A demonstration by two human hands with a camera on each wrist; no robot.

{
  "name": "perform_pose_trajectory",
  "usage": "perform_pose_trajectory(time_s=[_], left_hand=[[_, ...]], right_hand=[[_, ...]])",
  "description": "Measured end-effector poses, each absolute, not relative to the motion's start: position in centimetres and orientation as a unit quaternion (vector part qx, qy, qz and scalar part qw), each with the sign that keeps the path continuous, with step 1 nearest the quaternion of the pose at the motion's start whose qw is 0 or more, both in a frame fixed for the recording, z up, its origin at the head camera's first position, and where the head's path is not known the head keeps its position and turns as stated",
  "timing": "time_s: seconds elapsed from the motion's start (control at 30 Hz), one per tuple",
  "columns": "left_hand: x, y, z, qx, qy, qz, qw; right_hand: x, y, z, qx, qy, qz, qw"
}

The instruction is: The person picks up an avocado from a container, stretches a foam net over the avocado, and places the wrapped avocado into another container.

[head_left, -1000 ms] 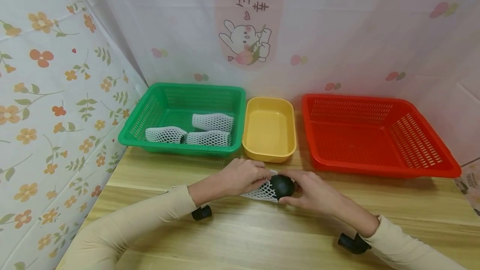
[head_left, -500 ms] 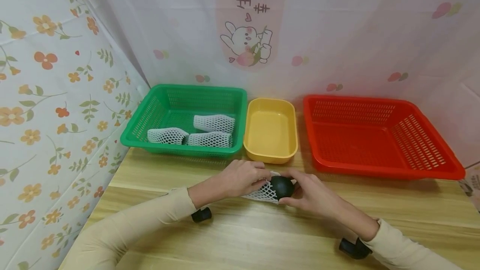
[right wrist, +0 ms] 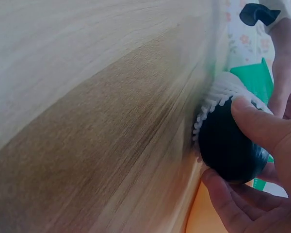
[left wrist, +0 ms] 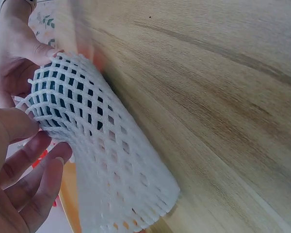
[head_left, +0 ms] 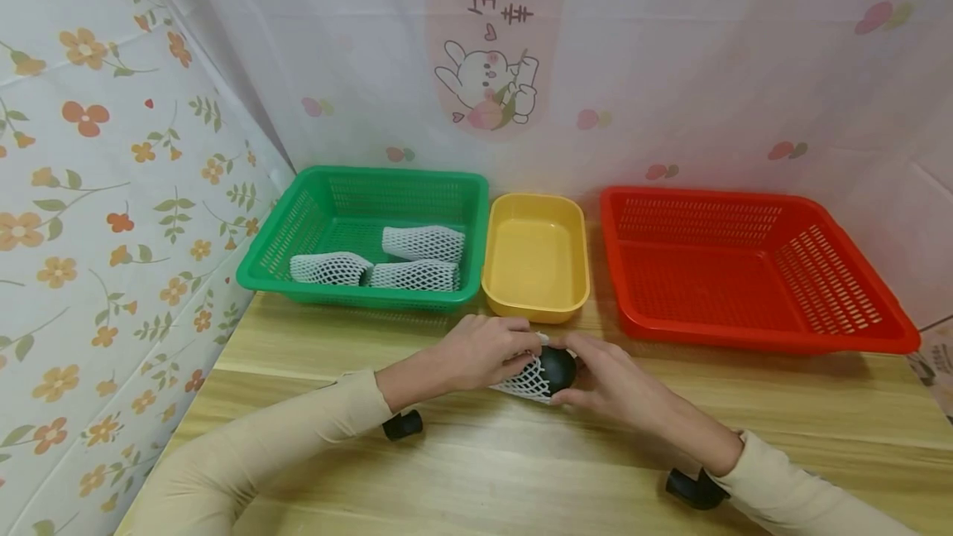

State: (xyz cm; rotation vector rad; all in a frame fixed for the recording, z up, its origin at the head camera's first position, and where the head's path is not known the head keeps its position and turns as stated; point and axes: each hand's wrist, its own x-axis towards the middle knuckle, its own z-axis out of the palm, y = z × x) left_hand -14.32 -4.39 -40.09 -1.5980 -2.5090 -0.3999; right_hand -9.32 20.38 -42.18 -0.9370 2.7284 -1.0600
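A smooth, dark green, rounded fruit that looks like an avocado (right wrist: 228, 143) lies partly inside a white foam net sleeve (left wrist: 116, 150). My right hand (head_left: 610, 375) grips the bare end of the fruit, thumb on one side and fingers on the other. At the sleeve's mouth my left hand (head_left: 487, 350) pinches the netting's edge, as the left wrist view shows. Through the mesh the dark skin shows in the mouth half; the sleeve's far end hangs flat with nothing visible in it. Both hands are just above the wooden table (head_left: 536, 470).
Behind the hands stand a green basket (head_left: 357, 296) with several white foam net sleeves (head_left: 417, 275), a small yellow tray (head_left: 534, 308) and a red basket (head_left: 744, 337). A printed curtain (head_left: 670, 64) hangs behind them. Black wrist mounts (head_left: 696, 489) sit under both forearms.
The fruit sits slightly deeper in the net sleeve, with less of it bare. My right hand has shifted a little to the left, while the left hand stays almost in place.
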Motion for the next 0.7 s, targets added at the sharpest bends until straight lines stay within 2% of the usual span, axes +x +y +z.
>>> perform_pose_trajectory(time_s=[0.37,0.7], left_hand=[[-14.46,-4.79,-40.40,-0.525,-0.834,-0.157,0.071],[-14.10,-4.75,-40.21,-0.529,-0.831,-0.148,0.088]], right_hand=[[-9.62,21.31,-42.51,-0.338,0.854,-0.393,0.039],[-9.59,20.70,-42.92,-0.254,0.869,-0.422,0.054]])
